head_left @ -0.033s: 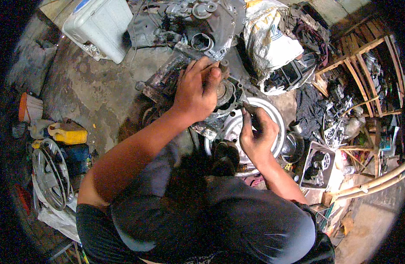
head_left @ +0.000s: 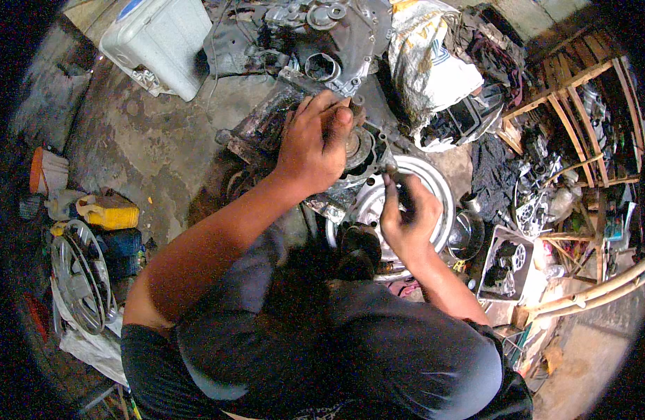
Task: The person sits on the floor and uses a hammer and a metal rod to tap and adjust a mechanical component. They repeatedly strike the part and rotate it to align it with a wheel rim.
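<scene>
A greasy metal engine part (head_left: 361,150) with a round hub and a scalloped, bolt-holed edge lies in front of me. Curled over its left side is my left hand (head_left: 312,143), thumb on top and fingertips partly hidden behind a dark, grimy block (head_left: 256,129). My right hand (head_left: 415,217) is closed in a pinch at the part's right edge; whatever sits between thumb and fingers is too small and blurred to name. Beneath that hand is a silver wheel rim (head_left: 441,189), partly covered by the engine part.
Beyond stands a larger engine casing (head_left: 354,42), with a white plastic container (head_left: 158,49) to its left and a white sack (head_left: 434,63) to its right. A yellow jerrycan (head_left: 109,210) and wheel covers (head_left: 81,280) are at far left. Wooden racks (head_left: 574,105) and a parts crate (head_left: 508,266) line the right.
My right hand has shifted slightly, its thumb and fingers smeared by motion near the part's edge. The left hand stays in place.
</scene>
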